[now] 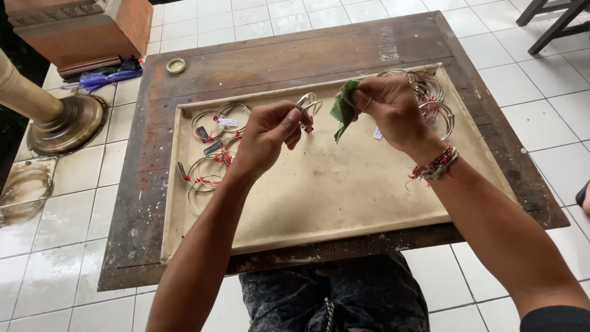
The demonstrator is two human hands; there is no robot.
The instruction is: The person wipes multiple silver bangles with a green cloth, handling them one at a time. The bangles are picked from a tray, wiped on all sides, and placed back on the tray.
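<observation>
Even, soft daylight w/ faint shadows, sharp focus (slight wide-angle bend at edges), mild sheen on floor tiles.

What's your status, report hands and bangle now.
Left hand pinching silver bangle above tray. Right hand gripping green cloth beside it. Nothing between them.

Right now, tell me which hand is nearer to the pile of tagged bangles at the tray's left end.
Left. The left hand holds a silver bangle just right of that pile of tagged bangles. The right hand, gripping the green cloth, is farther off toward the right end of the tray.
</observation>
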